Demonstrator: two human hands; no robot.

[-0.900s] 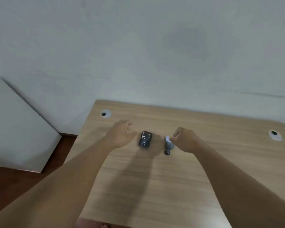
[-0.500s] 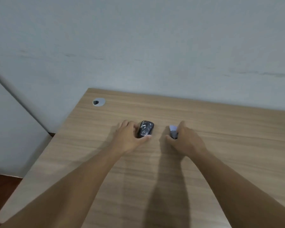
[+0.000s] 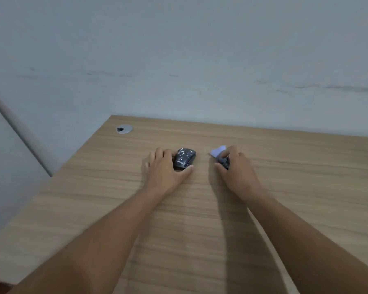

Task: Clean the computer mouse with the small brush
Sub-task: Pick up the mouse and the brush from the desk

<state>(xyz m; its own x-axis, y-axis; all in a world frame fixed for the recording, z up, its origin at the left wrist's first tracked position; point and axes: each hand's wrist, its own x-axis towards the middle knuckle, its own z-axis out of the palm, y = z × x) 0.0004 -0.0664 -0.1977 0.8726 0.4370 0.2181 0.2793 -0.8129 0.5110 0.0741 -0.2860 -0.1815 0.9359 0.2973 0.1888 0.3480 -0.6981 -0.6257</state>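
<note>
A dark computer mouse (image 3: 185, 158) with pale speckles on its top rests on the wooden desk (image 3: 295, 187). My left hand (image 3: 165, 170) wraps it from the left, fingers on the far side and thumb under its near end. My right hand (image 3: 236, 168) is closed around the small brush (image 3: 220, 154), whose dark handle lies in my fingers. Its pale bristle end sticks out toward the upper left, a short gap from the mouse. The brush is blurred, and most of its handle is hidden in my hand.
A silver cable grommet (image 3: 124, 129) sits in the desk's far left corner. The grey wall (image 3: 179, 60) runs along the back edge. The desk's left edge drops off beside a pale panel (image 3: 6, 166).
My left hand has moved from beside the mouse to gripping it. My right hand has taken hold of the brush and tilted its bristle end up. The camera has tilted down.
</note>
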